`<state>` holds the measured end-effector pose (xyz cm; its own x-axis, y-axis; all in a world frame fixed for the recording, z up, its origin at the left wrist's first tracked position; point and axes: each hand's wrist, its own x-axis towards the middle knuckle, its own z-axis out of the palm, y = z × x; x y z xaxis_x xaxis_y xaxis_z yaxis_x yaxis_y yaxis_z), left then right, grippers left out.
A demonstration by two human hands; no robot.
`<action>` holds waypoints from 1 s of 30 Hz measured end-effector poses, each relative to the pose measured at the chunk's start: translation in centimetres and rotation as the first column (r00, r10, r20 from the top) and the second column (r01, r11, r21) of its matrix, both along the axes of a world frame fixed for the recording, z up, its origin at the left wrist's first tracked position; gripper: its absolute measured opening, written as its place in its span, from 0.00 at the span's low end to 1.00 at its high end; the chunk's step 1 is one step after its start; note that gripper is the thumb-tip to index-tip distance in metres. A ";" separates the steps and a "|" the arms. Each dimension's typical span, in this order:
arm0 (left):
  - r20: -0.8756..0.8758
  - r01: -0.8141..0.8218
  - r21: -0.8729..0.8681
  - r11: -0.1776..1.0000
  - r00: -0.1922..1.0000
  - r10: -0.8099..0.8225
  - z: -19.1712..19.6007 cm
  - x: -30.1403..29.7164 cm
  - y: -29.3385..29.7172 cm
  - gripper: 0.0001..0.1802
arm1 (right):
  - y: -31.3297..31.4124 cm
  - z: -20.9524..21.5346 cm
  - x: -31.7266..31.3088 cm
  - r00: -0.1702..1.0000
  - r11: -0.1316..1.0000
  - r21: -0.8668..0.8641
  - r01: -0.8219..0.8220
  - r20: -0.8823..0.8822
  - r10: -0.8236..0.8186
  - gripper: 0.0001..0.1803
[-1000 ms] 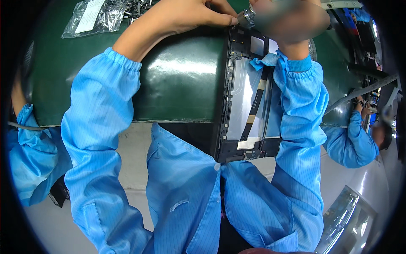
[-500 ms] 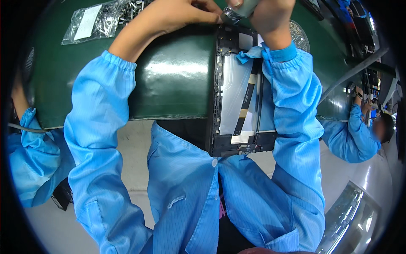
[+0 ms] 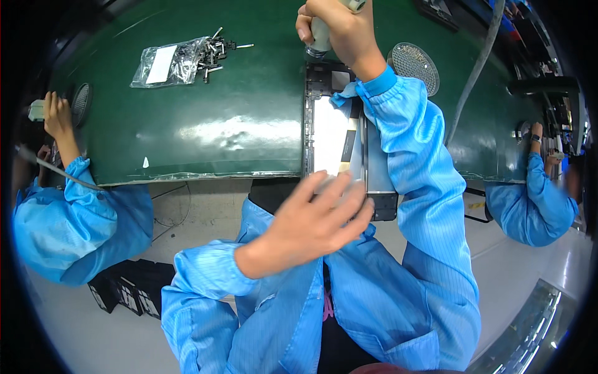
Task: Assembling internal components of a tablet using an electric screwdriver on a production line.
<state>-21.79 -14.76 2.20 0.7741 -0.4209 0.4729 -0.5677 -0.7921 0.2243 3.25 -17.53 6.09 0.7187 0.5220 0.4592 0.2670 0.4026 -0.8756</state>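
A flat device frame (image 3: 319, 78), like an opened tablet, straddles the table's front edge with its black border and shiny silver panel facing up. Above its near end, my left hand (image 3: 305, 218) spreads its fingers, slightly blurred and holding nothing; whether they touch the frame I cannot tell. At the far end my right hand (image 3: 349, 31) is wrapped round a pale power screwdriver (image 3: 319, 40), tip down by the frame's far edge. The tip itself is hard to make out. A blue band (image 3: 378, 82) circles my right wrist.
Right of the frame sits a round dish of small parts (image 3: 414, 65). A clear bag (image 3: 168, 64) spills small metal and black pieces at the far left. A grey cable (image 3: 476, 68) crosses the right side. People in blue sleeves work at left (image 3: 75, 212) and right (image 3: 532, 206).
My left hand has come back from the frame's far end to its near end, fingers spreading. The right hand with the screwdriver has shifted slightly left. The view has shifted too.
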 end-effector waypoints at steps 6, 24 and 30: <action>-0.099 0.038 0.191 0.981 0.995 -0.019 -1.5 1.0 -0.6 0.33 | -5.4 3.7 1.7 0.965 0.958 0.114 0.262 -0.019 -0.262 0.22; 0.019 -0.094 0.151 0.984 0.996 0.093 -3.0 36.5 15.2 0.25 | -20.2 1.8 8.6 0.784 0.776 -0.111 0.621 0.109 -0.611 0.19; 0.111 -0.169 0.145 0.975 0.982 0.154 -3.3 41.5 17.8 0.19 | -21.0 1.4 9.2 0.747 0.737 -0.121 0.665 0.098 -0.658 0.19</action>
